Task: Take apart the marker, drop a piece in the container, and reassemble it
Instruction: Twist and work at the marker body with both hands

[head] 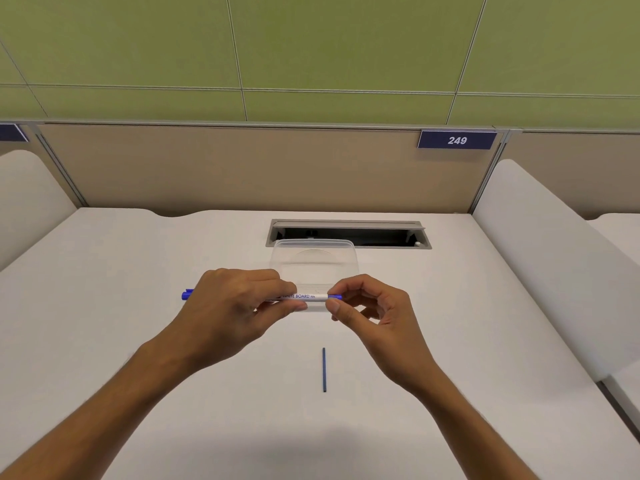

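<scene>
Head view of a person seated at a white desk, both bare forearms reaching forward. The left hand grips the barrel of a whiteboard marker, its fingers curled over the top and the thumb pressed against the underside; the marker lies level, raised above the desk, with its blue cap protruding past the left side of the hand. The right hand pinches the blue end piece at the marker's right end between thumb and forefinger, the remaining fingers loosely curled and touching nothing. The printed white section of the barrel shows between the two hands. Just behind the marker stands a clear plastic container, rectangular with rounded corners, its near wall partly hidden by the hands; whether anything lies inside cannot be told. A thin dark blue rod lies on the desk nearer the person, between the forearms, pointing away from the viewer and well apart from both hands. Behind the container, a grey cable hatch is set in the desk, open; a beige partition carries a blue plate reading 249.
</scene>
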